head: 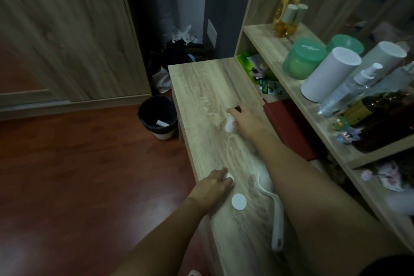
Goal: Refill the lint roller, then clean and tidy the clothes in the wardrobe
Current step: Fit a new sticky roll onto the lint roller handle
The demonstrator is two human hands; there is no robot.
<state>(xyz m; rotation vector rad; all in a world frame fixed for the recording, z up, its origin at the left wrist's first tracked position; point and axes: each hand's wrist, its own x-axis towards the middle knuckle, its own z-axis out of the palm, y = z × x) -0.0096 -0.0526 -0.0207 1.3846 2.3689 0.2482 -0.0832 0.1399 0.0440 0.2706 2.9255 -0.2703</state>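
The desk [201, 87] stands in the centre and runs away from the viewer. Near its front, the handle [277, 226] lies along the right side, partly under the right forearm. A cap [239, 201] lies just left of the handle. Beyond the cap, at the desk's left edge, the left hand [212, 184] rests its fingertips on a disc [230, 176]. Farther back, mid-desk, the right hand [244, 121] holds an object [229, 126] on the top.

The bin [158, 116] stands on the floor [89, 175] against the desk's left side, with a roll [161, 123] in it. The shelf [268, 38] runs along the desk's right side and carries jars [302, 60] and bottles [351, 87]. The wardrobe door [67, 29] is far left. A clothes pile [181, 51] lies behind the desk.
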